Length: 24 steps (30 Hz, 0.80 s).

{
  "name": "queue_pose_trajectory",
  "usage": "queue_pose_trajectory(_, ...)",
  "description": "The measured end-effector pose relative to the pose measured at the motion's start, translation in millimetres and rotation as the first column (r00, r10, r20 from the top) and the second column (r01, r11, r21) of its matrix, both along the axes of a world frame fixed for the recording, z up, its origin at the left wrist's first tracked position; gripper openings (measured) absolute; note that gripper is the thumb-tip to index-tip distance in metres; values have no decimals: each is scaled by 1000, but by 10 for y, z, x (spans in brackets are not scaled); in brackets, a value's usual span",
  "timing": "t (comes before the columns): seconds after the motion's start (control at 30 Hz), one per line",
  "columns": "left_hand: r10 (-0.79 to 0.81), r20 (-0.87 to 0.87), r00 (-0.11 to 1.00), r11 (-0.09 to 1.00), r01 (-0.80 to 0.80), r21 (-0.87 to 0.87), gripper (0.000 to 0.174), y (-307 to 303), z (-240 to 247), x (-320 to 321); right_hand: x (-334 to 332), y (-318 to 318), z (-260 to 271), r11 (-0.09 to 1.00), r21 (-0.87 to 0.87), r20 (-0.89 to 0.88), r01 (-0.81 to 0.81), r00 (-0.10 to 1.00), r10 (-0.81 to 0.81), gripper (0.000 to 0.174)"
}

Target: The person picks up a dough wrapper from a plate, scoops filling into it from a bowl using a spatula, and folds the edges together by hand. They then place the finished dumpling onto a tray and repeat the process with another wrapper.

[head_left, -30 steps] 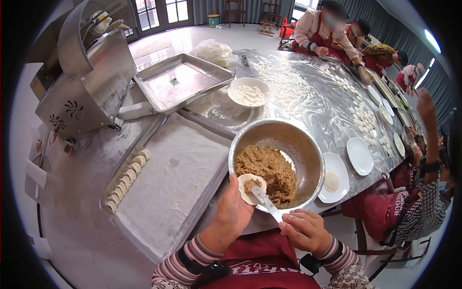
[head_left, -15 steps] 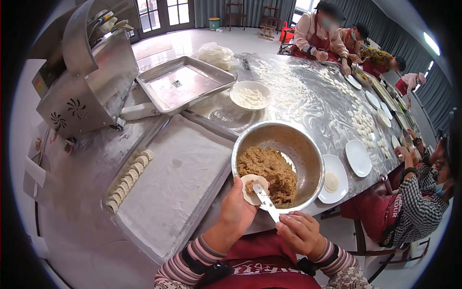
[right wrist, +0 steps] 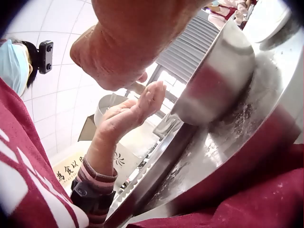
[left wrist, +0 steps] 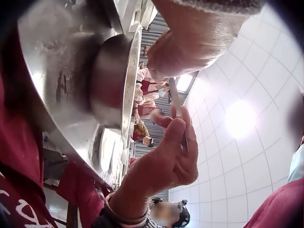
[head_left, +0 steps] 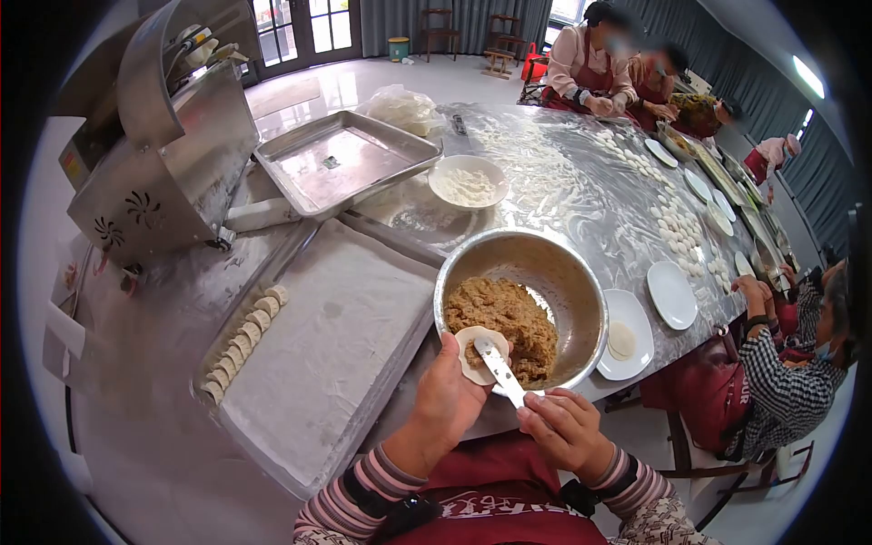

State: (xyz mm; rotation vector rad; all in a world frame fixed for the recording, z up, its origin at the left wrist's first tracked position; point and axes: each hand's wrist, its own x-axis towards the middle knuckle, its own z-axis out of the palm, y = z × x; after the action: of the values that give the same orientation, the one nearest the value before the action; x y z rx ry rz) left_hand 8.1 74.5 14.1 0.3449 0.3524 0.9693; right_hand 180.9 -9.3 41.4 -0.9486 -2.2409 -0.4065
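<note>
In the head view my left hand holds a round dumpling wrapper at the near rim of a steel bowl. The thumb lies along the wrapper's left edge. A small lump of brown filling sits on the wrapper, under the tip of a flat metal spatula. My right hand grips the spatula's lower end, thumb and fingers round it. More brown filling is heaped in the bowl. The right wrist view shows my left hand cupped, palm up, with the wrapper mostly hidden.
On the left, a paper-lined tray bears a row of folded dumplings. Beyond it are an empty tray, a flour bowl and a steel machine. A plate with wrappers stands right of the bowl. People work along the table's right side.
The spatula tip has shifted slightly over the wrapper, and the filling there looks more pressed down. Both hands stay near the bowl's rim. The person at right has lowered a raised arm.
</note>
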Motion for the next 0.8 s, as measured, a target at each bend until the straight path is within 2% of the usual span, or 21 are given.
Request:
queue_pose_trajectory(0.13,3,-43,999,1000,-3,11,55,-8,4,-3,-31,-50,-14,998,-13,8,-63,998,63,18)
queue_pose_trajectory(0.3,50,-159,986,996,-60,-63,58,-23,75,-5,-46,-95,68,999,9,8,-40,999,40,18)
queue_pose_trajectory(0.47,70,-118,990,996,-76,-44,58,-34,95,-23,-35,-159,71,999,-6,26,-50,998,51,19)
queue_pose_trajectory(0.53,66,-125,990,997,-69,-21,58,-33,71,-30,-32,-169,138,999,4,4,52,999,-52,18)
queue_pose_trajectory(0.6,54,-52,997,998,-55,-11,58,-37,60,-11,-33,-119,55,998,10,22,55,998,-55,17)
queue_pose_trajectory(0.8,53,-134,990,997,-61,-55,60,-31,74,-43,-135,-189,73,1000,7,27,13,1000,-13,17)
